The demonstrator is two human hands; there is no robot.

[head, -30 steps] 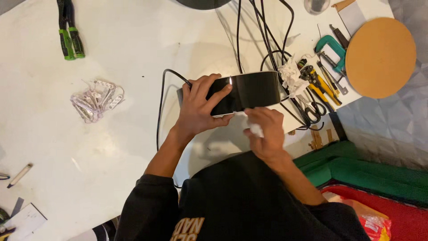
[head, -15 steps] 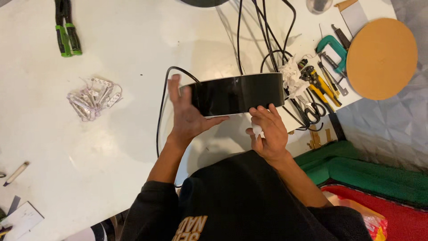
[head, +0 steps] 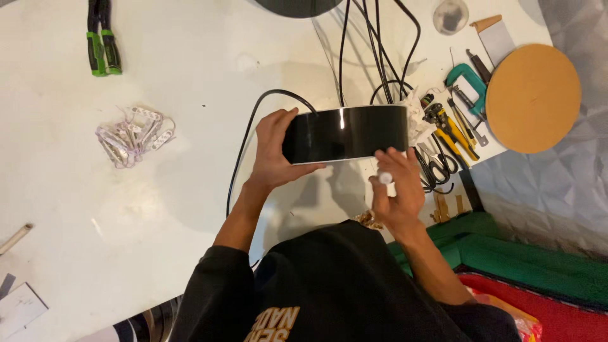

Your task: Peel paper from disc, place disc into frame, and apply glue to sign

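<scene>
A glossy black curved band (head: 345, 133), like the side wall of a round shell, stands on edge over the white table (head: 158, 209). My left hand (head: 273, 152) grips its left end, thumb under the lower rim. My right hand (head: 394, 190) is at the band's lower right edge and pinches a small white tube-like piece (head: 384, 178) against it. A black cable (head: 244, 142) loops out from behind the band toward me.
A bundle of small white modules on wires (head: 133, 135) lies to the left. Green-handled pliers (head: 101, 44) are at top left. Pliers, scissors and a clamp (head: 453, 130) crowd the right, beside a round wooden disc (head: 533, 98). More black cables (head: 373, 44) run up.
The band has been lifted and turned so that its long outer face shows. My left hand shifted to its left end, and my right hand rose from below to its lower right edge.
</scene>
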